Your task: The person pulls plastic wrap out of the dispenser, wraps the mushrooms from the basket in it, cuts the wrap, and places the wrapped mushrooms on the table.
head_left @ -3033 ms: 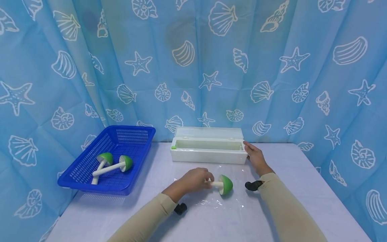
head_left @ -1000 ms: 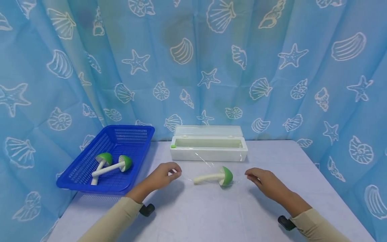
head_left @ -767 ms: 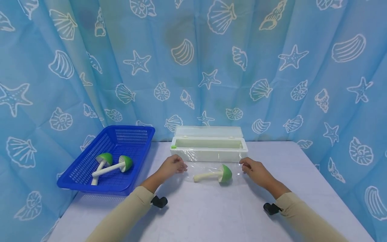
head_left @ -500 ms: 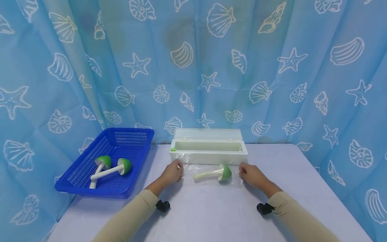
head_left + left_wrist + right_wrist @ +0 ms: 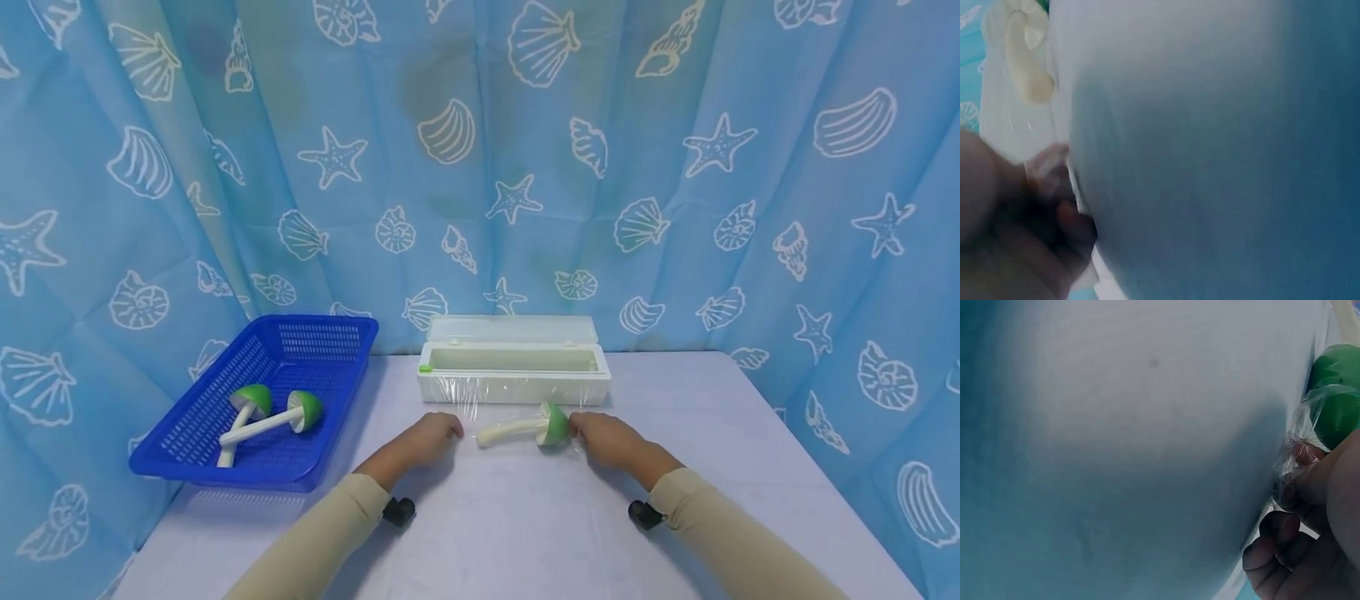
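Clear film [image 5: 1300, 427] is pinched by left hand [image 5: 426, 440] and right hand [image 5: 611, 441] beside the mushroom [image 5: 517, 428]. Cap-side crumpling is shown from the right wrist only.

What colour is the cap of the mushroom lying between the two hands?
Green; the cap shows best, close up, in the right wrist view.
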`<state>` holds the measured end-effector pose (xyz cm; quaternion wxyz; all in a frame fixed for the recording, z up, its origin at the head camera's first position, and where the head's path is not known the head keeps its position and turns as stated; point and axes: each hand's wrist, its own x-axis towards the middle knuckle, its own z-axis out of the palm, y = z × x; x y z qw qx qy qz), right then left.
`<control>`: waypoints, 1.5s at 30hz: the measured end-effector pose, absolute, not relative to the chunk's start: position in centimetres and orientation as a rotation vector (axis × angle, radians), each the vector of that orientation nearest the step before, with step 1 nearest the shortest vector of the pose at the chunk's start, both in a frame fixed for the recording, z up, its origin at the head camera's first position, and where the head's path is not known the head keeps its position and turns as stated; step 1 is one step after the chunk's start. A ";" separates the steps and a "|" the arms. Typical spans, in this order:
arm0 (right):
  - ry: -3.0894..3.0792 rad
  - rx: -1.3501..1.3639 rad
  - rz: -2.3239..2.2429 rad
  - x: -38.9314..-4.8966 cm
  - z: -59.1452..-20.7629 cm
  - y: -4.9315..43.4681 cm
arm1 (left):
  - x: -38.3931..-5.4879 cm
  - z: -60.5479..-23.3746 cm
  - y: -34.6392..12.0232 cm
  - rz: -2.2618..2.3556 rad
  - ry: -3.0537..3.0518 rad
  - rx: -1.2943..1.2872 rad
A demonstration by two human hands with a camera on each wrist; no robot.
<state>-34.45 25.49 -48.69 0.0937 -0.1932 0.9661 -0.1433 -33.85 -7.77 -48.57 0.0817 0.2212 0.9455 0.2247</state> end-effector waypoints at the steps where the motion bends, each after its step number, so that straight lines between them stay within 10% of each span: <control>1: 2.860 -0.560 -0.431 -34.4 -48.7 25.5 | -33.7 -48.5 -7.7 0.693 2.800 0.677; 20: 2.890 -0.731 -0.540 -34.0 -48.9 25.8 | -33.8 -48.9 -8.7 0.605 2.985 0.922; 35: 2.281 -0.167 -2.125 -34.8 -49.1 24.4 | -34.4 -47.8 -5.9 1.936 2.565 -0.119; 45: 2.103 0.190 -2.417 -36.1 -49.2 23.2 | -34.9 -47.4 -4.3 2.408 2.077 -0.320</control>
